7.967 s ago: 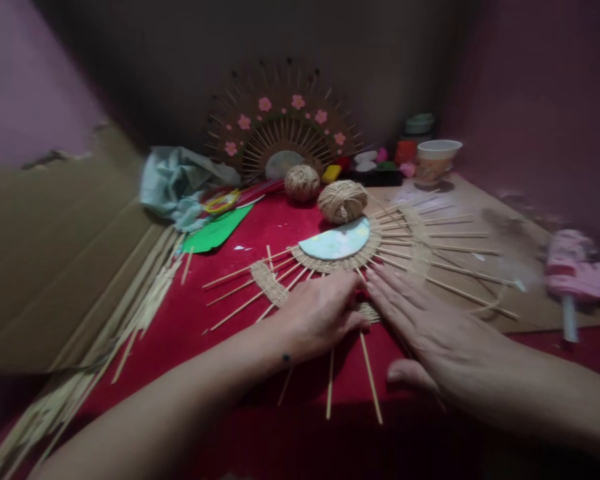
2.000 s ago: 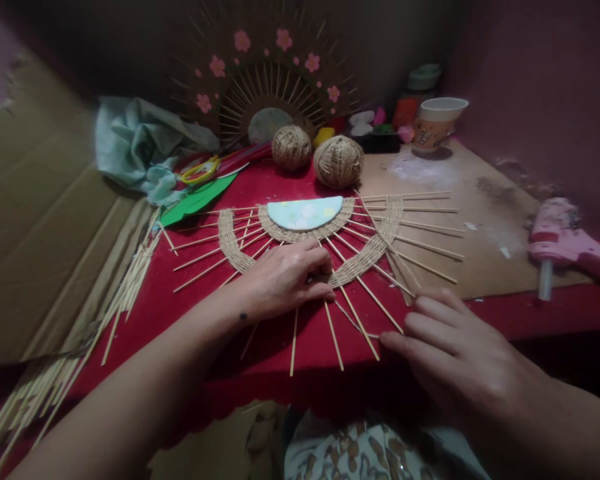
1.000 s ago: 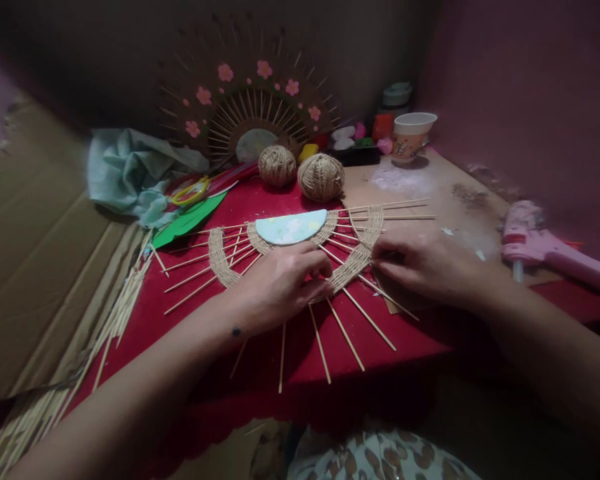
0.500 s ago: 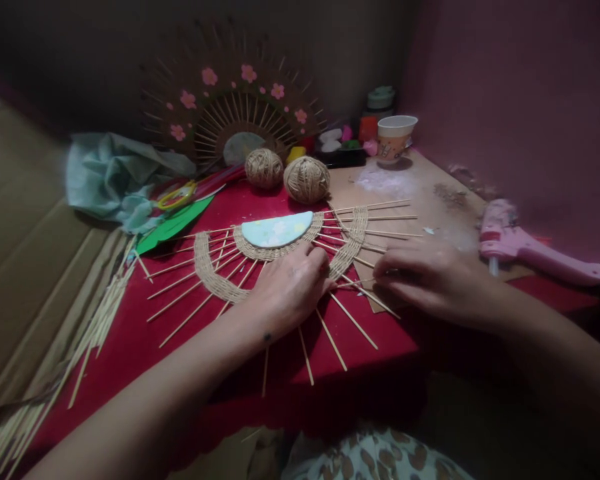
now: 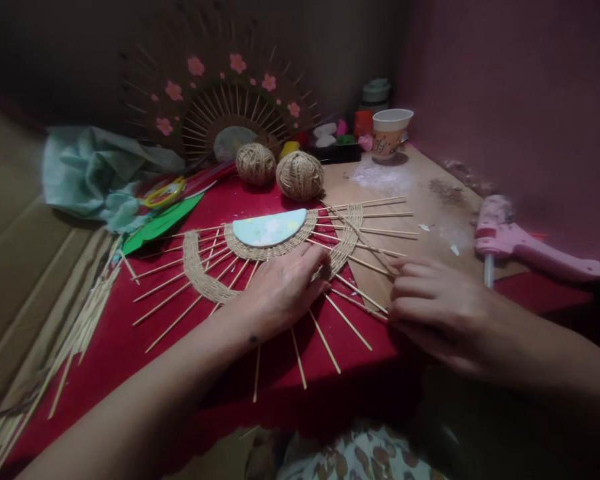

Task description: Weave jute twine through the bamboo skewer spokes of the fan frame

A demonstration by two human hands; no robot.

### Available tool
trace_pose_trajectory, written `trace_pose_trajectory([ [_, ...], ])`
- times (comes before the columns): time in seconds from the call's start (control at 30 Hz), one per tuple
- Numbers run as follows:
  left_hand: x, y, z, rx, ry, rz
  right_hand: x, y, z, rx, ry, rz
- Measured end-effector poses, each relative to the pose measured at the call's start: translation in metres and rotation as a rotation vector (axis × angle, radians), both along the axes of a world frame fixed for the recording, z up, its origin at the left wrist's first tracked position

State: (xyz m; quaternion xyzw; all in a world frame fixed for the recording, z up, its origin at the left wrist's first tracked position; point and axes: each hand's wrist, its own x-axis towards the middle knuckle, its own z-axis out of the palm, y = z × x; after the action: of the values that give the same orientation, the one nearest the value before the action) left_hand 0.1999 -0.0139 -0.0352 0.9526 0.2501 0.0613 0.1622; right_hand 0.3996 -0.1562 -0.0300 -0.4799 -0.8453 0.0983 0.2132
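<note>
A half-round fan of thin sticks and woven twine (image 5: pixel 213 288) lies on the red cloth. A pale blue half-disc (image 5: pixel 270 228) with light flower shapes sits at its centre. My left hand (image 5: pixel 291 283) rests over the lower middle of the fan, its thumb and fingers closed at the outer woven band and hiding part of it. Off the fan's right side, my right hand (image 5: pixel 433 307) is closed on a strand of twine (image 5: pixel 359 305), stretched from near my left fingers. Two balls of twine (image 5: pixel 300 175) stand behind the fan.
A pink glue gun (image 5: pixel 525 247) lies at the right. A paper cup (image 5: pixel 390 133) stands on the board (image 5: pixel 420 180). A finished-looking flowered fan (image 5: pixel 205 107) leans at the back. Loose sticks (image 5: pixel 87 320), yellow-handled scissors (image 5: pixel 165 192) and pale green cloth (image 5: pixel 90 173) lie left.
My right hand has moved right and slightly toward me, and the strand between my hands is longer. My left hand stays at the woven band. The whole view has shifted slightly.
</note>
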Motion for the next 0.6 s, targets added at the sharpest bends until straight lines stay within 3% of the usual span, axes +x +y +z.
trace_pose_trajectory([
  [0.2,0.000,-0.002,0.001,-0.010,0.027,0.019,0.002,-0.007,-0.003,0.036,-0.025,0.035],
  [0.6,0.000,-0.003,0.000,0.003,0.010,0.015,0.007,-0.016,-0.016,0.082,-0.007,-0.061],
])
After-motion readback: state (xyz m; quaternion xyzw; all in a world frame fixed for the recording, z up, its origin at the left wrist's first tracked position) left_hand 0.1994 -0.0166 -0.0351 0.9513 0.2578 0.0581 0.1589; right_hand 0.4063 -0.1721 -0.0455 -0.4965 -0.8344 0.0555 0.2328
